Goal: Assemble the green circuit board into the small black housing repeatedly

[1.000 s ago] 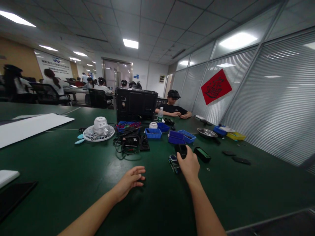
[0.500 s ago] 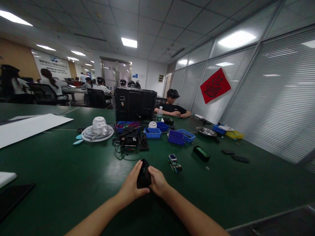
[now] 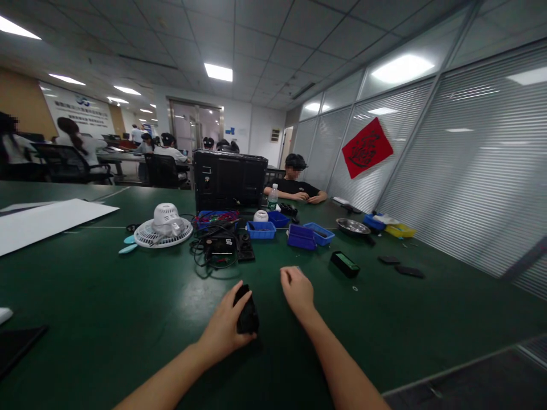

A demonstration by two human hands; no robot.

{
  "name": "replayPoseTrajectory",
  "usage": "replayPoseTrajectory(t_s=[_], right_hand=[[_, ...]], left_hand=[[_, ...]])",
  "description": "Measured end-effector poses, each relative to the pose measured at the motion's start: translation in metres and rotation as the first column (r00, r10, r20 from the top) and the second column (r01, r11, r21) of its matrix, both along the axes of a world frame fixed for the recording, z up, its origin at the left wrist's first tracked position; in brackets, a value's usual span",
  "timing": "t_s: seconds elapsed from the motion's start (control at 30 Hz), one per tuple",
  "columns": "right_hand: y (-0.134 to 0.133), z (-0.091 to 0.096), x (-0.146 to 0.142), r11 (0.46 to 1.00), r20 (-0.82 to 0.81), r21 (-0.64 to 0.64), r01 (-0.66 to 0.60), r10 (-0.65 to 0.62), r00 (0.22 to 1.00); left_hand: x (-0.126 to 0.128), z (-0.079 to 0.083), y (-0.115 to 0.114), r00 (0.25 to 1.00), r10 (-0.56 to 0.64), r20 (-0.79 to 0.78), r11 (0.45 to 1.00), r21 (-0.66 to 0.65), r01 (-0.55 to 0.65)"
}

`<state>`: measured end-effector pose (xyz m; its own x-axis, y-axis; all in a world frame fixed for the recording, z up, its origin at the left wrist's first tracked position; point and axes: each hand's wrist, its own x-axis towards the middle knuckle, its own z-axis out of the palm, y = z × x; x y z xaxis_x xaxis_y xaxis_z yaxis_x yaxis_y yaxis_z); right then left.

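My left hand (image 3: 226,322) is wrapped around a small black plastic housing (image 3: 248,314), thumb below and fingers over its top, just above the table. My right hand (image 3: 298,291) is apart from it, lower on the green tabletop to the right, with its fingers curled down. It covers the spot where a small circuit board with a display lay; only a sliver of something pale shows past the knuckles. What the fingers hold, if anything, is hidden. To the right of that hand lies a black box with a green panel (image 3: 345,264), with a small ring (image 3: 355,288) near it.
Beyond my hands are a tangle of black cables and a device (image 3: 220,246), blue trays (image 3: 261,230), a white fan part (image 3: 164,228) and a metal bowl (image 3: 352,226). Flat black pieces (image 3: 409,271) lie at right. A person (image 3: 297,182) sits across the table.
My right hand has let go of the black housing and moved right and forward over the circuit board, which it now hides. My left hand keeps the housing. The view has shifted slightly.
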<state>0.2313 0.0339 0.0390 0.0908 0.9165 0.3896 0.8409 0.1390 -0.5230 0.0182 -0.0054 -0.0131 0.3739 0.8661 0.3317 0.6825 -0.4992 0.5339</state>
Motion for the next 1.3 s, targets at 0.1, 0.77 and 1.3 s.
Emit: replayPoseTrajectory(t_s=[0.1,0.77,1.3], right_hand=[[0.008,0.014,0.032,0.964,0.158,-0.021,0.264,-0.258,0.953],[0.012,-0.006,0.02,0.964,0.371,-0.144,0.222,-0.155,0.915],[0.005,-0.005,-0.001,0.936,0.387,-0.314,0.162,-0.03,0.922]], left_hand=[[0.0,0.0,0.0,1.0,0.001,-0.001,0.994,-0.105,-0.001],[-0.006,-0.003,0.008,0.998,-0.057,-0.005,0.984,-0.169,0.055],[-0.013,0.004,0.016,0.994,-0.106,0.031,0.979,-0.169,0.11]])
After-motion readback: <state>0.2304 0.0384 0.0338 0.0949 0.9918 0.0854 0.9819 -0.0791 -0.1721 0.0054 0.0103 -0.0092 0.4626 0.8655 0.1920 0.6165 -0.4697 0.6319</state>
